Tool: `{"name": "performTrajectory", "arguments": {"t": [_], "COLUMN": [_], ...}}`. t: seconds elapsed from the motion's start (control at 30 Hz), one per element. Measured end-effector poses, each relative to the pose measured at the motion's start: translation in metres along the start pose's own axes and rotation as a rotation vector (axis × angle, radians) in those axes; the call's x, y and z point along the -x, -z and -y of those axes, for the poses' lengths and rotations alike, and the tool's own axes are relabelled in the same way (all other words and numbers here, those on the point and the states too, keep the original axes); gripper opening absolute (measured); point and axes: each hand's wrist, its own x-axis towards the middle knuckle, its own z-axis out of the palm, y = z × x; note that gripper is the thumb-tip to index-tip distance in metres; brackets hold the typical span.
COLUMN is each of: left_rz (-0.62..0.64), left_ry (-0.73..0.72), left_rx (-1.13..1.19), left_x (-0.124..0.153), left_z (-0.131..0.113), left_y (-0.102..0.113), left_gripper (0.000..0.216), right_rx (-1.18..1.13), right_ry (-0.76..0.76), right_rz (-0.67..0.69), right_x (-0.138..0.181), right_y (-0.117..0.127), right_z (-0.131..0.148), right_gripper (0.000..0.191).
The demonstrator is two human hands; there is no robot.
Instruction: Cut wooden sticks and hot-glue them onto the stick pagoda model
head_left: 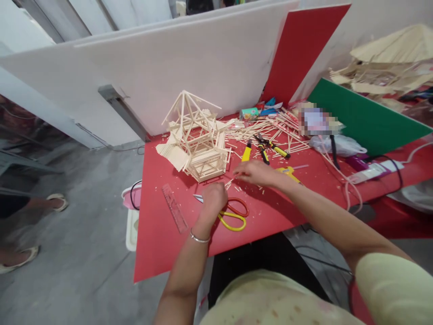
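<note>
where sticks [183, 104] converge, pale wooden model [194, 144], open-framed

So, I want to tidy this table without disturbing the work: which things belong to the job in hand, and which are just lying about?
Likely part of the job:
wooden-stick pavilion model
loose wooden sticks
red-and-yellow-handled scissors
clear ruler
yellow glue gun
yellow-and-black pliers

Apparently just lying about:
green-labelled container
plastic bag
</note>
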Motion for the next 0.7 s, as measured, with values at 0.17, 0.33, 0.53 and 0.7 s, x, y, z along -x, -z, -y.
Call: {"name": "performTrajectory", "arguments": {"t": [0.17,0.33,0.53,0.7], "left_rz": [-0.002,-0.036,-0.071,-0.052], "left_ry": [0.044,-0.006,-0.024,-0.04], "left_rx": [0.001,-0.012,-0.026,0.0], "left_x": [0.0,-0.004,-0.004,-0.002], "left_z": [0.006,0.009,0.009,0.008], "left_y": [0.001,-0.012,-0.017,-0.011], "left_gripper": [0.033,0.029,0.027,0.028], "right_rx": [0.014,0.075,0.2,0.311], "right_ry": [0.227,0.355,0.465,0.546], "right_rz": [0.09,0.073,0.059,0.067], "right_x": [-0.01,-0.025,-0.032,-0.026], "right_y": [-0.036,-0.055,-0.061,-0.055], "right_z": [0.017,0.003,-0.01,0.003], "right_gripper": [0.02,0.018,0.021,0.024]}}
